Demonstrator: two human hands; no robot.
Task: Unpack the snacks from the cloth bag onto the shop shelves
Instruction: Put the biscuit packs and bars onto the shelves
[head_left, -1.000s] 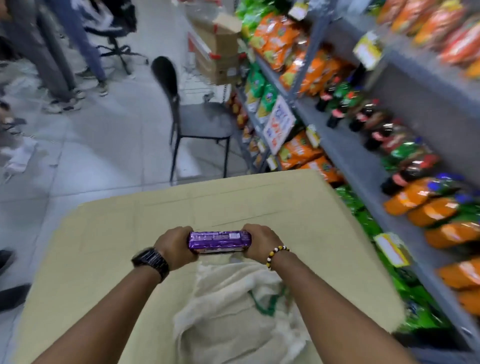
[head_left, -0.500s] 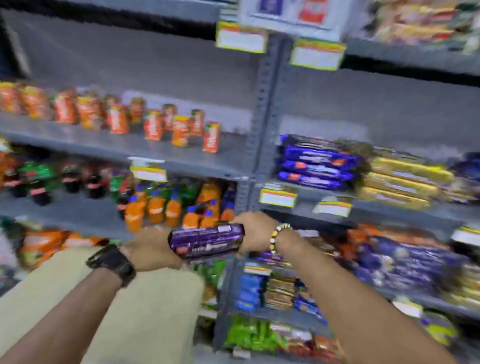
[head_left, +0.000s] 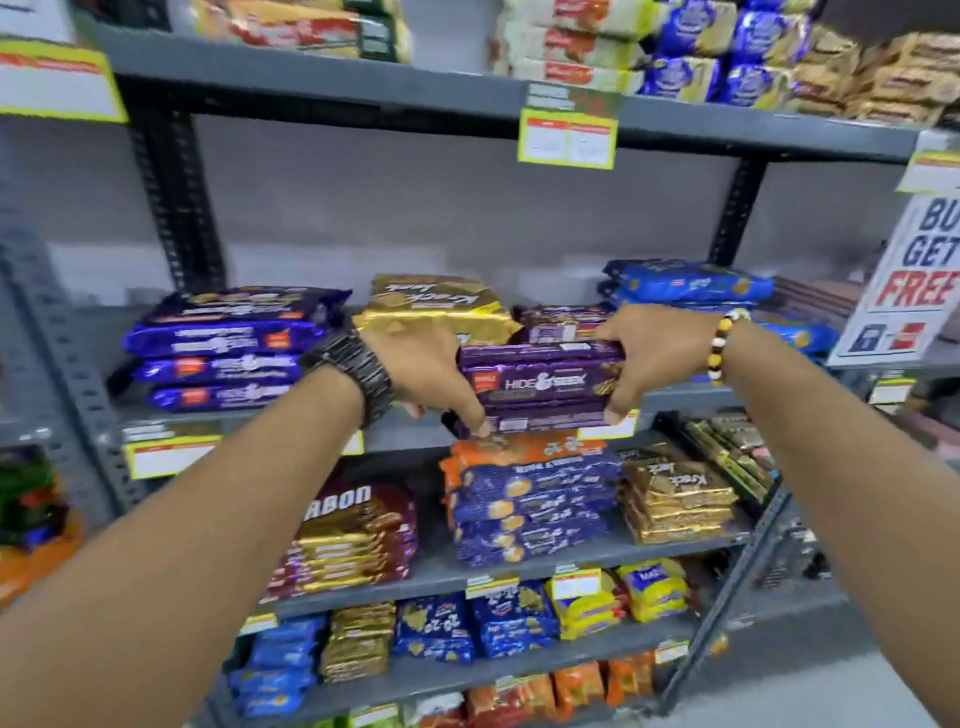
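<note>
I hold purple Hide & Seek biscuit packs (head_left: 540, 387) by both ends, at the front edge of the grey middle shelf (head_left: 410, 434). My left hand (head_left: 426, 376), with a black watch on the wrist, grips the left end. My right hand (head_left: 644, 353), with a beaded bracelet, grips the right end. Behind the packs, on the same shelf, lie similar purple packs (head_left: 563, 317) and a gold Krack Jack pack (head_left: 436, 306). The cloth bag is out of view.
A stack of blue-purple packs (head_left: 223, 353) sits at the shelf's left, blue packs (head_left: 685, 283) at its right. A "Buy Get Free" sign (head_left: 919, 280) hangs at the right. Lower shelves hold several biscuit stacks (head_left: 530, 504). Yellow price tags (head_left: 569, 137) line the shelf edges.
My view swung from the table and cloth bag to the biscuit shelves. Both hands carried the purple packs up and forward to the middle shelf's edge.
</note>
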